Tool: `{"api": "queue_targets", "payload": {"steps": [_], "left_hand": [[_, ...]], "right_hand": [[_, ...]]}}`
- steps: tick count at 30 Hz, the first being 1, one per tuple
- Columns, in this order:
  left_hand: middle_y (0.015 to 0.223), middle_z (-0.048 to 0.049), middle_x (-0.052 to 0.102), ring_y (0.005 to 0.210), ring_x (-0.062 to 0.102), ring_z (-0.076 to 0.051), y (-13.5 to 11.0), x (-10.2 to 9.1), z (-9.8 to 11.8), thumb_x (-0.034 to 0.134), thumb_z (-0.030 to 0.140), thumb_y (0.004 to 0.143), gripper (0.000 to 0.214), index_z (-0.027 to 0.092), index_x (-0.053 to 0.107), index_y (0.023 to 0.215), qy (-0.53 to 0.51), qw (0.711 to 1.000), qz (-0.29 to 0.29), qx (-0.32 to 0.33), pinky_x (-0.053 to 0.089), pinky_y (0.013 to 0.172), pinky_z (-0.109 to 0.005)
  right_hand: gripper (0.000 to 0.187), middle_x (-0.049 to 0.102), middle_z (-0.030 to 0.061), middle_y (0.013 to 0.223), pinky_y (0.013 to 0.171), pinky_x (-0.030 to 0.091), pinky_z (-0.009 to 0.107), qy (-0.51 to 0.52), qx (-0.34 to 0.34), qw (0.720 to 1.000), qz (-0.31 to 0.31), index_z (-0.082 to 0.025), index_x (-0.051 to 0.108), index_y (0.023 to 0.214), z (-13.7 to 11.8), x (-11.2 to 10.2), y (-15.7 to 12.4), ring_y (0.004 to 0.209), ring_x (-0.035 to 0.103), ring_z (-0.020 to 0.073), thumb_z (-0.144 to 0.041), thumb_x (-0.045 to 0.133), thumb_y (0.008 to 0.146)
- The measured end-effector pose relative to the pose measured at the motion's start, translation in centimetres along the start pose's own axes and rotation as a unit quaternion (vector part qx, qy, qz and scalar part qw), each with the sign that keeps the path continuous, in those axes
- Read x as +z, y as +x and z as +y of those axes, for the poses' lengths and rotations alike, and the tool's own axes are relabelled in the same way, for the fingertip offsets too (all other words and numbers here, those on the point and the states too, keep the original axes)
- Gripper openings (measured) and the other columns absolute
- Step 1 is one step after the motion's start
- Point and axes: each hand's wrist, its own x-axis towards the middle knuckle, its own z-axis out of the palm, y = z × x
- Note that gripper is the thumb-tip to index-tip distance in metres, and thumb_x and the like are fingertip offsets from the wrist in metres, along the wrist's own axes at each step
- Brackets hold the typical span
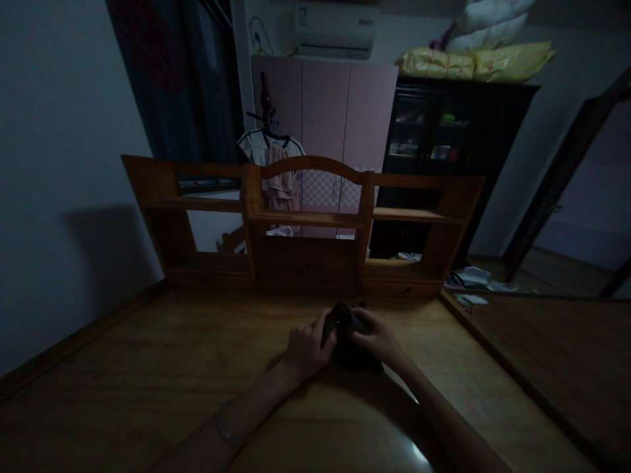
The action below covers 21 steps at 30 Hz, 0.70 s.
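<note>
Both hands meet over the middle of a wooden desk top (207, 355). Between them is a black object (344, 318) with a rounded, slightly shiny top; the room is too dim to tell its kind. My left hand (309, 345) grips its left side with curled fingers, thumb toward the front. On the other side my right hand (378, 336) has its thumb and fingers closed on the object. A wider black part (355, 358) spreads below the hands onto the desk. Its outline blends with shadow. A thin band (227, 427) circles my left forearm.
A wooden shelf unit (305, 220) runs along the desk's back edge. A raised wooden rim (497, 361) borders the right side, and a white wall (73, 197) stands on the left. Beyond are a pink wardrobe (325, 112), a dark cabinet (458, 131) and hanging clothes (280, 171).
</note>
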Motion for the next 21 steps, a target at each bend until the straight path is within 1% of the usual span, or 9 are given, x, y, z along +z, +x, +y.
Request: {"api": "queue_targets", "payload": {"steps": [3,6,8,11,13,15,18,20,21], "left_hand": [[0.079,-0.0055,0.069,0.068,0.067,-0.023,-0.1,0.0,0.1,0.038,0.039,0.093,0.04,0.02,0.041,0.128,-0.026,1.0,0.003,-0.003,0.049,0.064,-0.032],[0.08,-0.0054,0.07,0.071,0.067,-0.022,-0.2,-0.4,0.3,0.04,0.04,0.092,0.042,0.021,0.04,0.129,-0.054,0.999,0.002,-0.002,0.049,0.067,-0.031],[0.087,-0.0059,0.07,0.072,0.067,-0.021,-0.3,-0.7,0.4,0.041,0.04,0.091,0.043,0.022,0.039,0.131,-0.072,0.997,0.007,0.0,0.049,0.069,-0.031],[0.101,-0.006,0.069,0.074,0.067,-0.019,-0.5,-1.1,0.5,0.041,0.04,0.092,0.043,0.024,0.039,0.131,-0.117,0.993,0.017,-0.002,0.049,0.07,-0.029],[0.105,-0.0056,0.068,0.076,0.066,-0.019,-0.5,-1.3,0.6,0.041,0.04,0.092,0.042,0.025,0.039,0.131,-0.149,0.989,0.016,-0.009,0.048,0.07,-0.028],[0.101,-0.0045,0.068,0.077,0.066,-0.018,-0.4,-1.4,0.6,0.04,0.04,0.092,0.041,0.025,0.04,0.13,-0.177,0.984,0.014,-0.025,0.048,0.07,-0.027],[0.092,-0.0019,0.069,0.072,0.066,-0.017,-0.2,-1.5,0.7,0.039,0.039,0.094,0.038,0.025,0.041,0.129,-0.218,0.974,0.019,-0.065,0.047,0.067,-0.025],[0.088,-0.0006,0.069,0.069,0.065,-0.016,0.0,-1.5,0.7,0.037,0.039,0.095,0.037,0.026,0.042,0.128,-0.245,0.965,0.023,-0.093,0.047,0.065,-0.024],[0.089,-0.0003,0.069,0.07,0.065,-0.015,0.1,-1.5,0.6,0.036,0.039,0.095,0.036,0.026,0.043,0.128,-0.257,0.96,0.026,-0.104,0.047,0.065,-0.024]], "right_hand": [[0.033,0.068,0.0022,0.091,0.075,0.049,0.028,0.055,0.045,0.997,-0.039,-0.016,0.065,0.105,0.2,-0.2,0.3,0.084,0.062,0.0192,-0.028,0.065,0.074],[0.035,0.068,0.0025,0.091,0.076,0.048,0.029,0.094,0.063,0.991,-0.074,-0.015,0.066,0.103,0.0,-0.4,0.4,0.085,0.062,0.0198,-0.034,0.068,0.073],[0.037,0.068,0.0025,0.093,0.078,0.048,0.03,0.127,0.074,0.984,-0.097,-0.016,0.067,0.103,-0.7,-0.7,0.2,0.087,0.062,0.0202,-0.036,0.071,0.072],[0.039,0.068,0.0017,0.098,0.084,0.047,0.033,0.202,0.106,0.962,-0.15,-0.018,0.066,0.104,-1.9,-1.1,-0.1,0.093,0.062,0.0212,-0.037,0.073,0.07],[0.041,0.068,0.0018,0.1,0.087,0.046,0.034,0.236,0.132,0.947,-0.176,-0.019,0.066,0.104,-2.4,-1.4,-0.4,0.097,0.061,0.022,-0.038,0.075,0.069],[0.044,0.068,0.0031,0.102,0.085,0.048,0.034,0.256,0.156,0.936,-0.184,-0.019,0.066,0.106,-2.4,-1.6,-0.6,0.097,0.061,0.0222,-0.04,0.075,0.068],[0.046,0.068,0.006,0.103,0.078,0.049,0.031,0.304,0.183,0.918,-0.179,-0.017,0.065,0.108,-1.8,-1.5,-0.8,0.093,0.063,0.0212,-0.042,0.073,0.071],[0.044,0.067,0.007,0.105,0.076,0.049,0.029,0.332,0.187,0.909,-0.17,-0.017,0.065,0.108,-1.4,-1.3,-0.9,0.092,0.063,0.0202,-0.042,0.072,0.073],[0.043,0.067,0.0071,0.106,0.076,0.049,0.029,0.337,0.185,0.909,-0.163,-0.016,0.065,0.108,-1.2,-1.1,-0.8,0.093,0.063,0.0199,-0.041,0.072,0.073]]}}
